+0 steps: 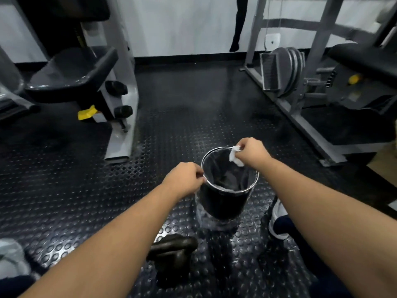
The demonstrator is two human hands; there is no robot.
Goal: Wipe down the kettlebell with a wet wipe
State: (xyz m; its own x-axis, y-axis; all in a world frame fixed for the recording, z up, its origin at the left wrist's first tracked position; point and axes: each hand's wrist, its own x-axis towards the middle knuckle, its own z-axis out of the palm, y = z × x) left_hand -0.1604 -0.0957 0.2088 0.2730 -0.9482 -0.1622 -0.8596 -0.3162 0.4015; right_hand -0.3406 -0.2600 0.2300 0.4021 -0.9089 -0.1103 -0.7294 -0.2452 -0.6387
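A dark kettlebell (171, 252) stands on the studded rubber floor near the bottom middle, partly behind my left forearm. Beyond it is a small waste bin (223, 203) with a metal rim and a black liner. My left hand (184, 180) pinches the bin's rim on its left side. My right hand (251, 152) is held over the bin's far right edge and grips a crumpled white wet wipe (235, 157), which hangs over the opening.
A grey gym machine with a black seat (71, 76) stands at the left. A grey frame with weight plates (285, 69) fills the right. My shoe (277, 220) rests right of the bin. Black studded floor (193, 117) lies between the machines.
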